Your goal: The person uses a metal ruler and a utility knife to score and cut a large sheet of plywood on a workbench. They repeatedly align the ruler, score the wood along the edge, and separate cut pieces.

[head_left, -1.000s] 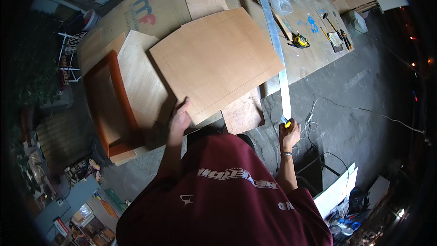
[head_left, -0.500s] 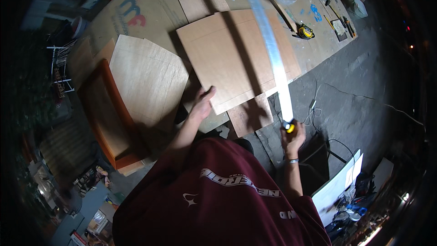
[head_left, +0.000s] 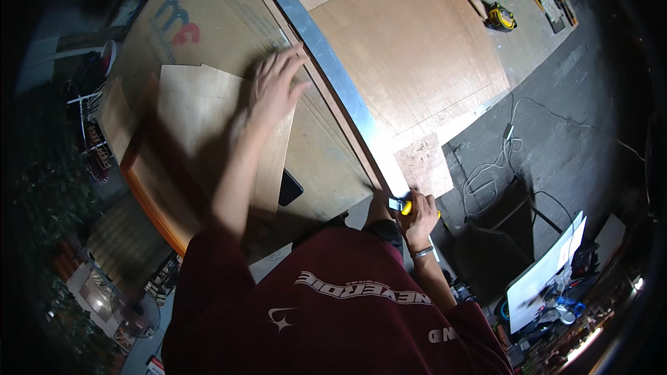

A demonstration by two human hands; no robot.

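A long metal straightedge (head_left: 330,73) runs diagonally along the left side of a plywood panel (head_left: 417,48). My right hand (head_left: 420,223) is closed around a yellow utility knife (head_left: 407,207) at the straightedge's near end. Whether its fingers also grip the metal is hard to see. My left hand (head_left: 275,87) hovers with fingers spread, its fingertips close to the straightedge's left edge. Below that hand and to its left lies a second plywood piece (head_left: 201,107) with angled corners. A small wood offcut (head_left: 425,167) sits under the panel's near edge.
A dark phone (head_left: 290,189) lies on the cardboard-covered table (head_left: 229,28). Beyond the panel is a yellow-black tape measure (head_left: 501,18), with hand tools (head_left: 552,10) farther right. A reddish-brown wooden frame (head_left: 149,198) stands at left. Cables (head_left: 486,173) trail over the floor at right.
My left hand has let go of the panel's corner and moved up to the straightedge. The straightedge has swung left across to the panel's left side, my right hand moving with its near end.
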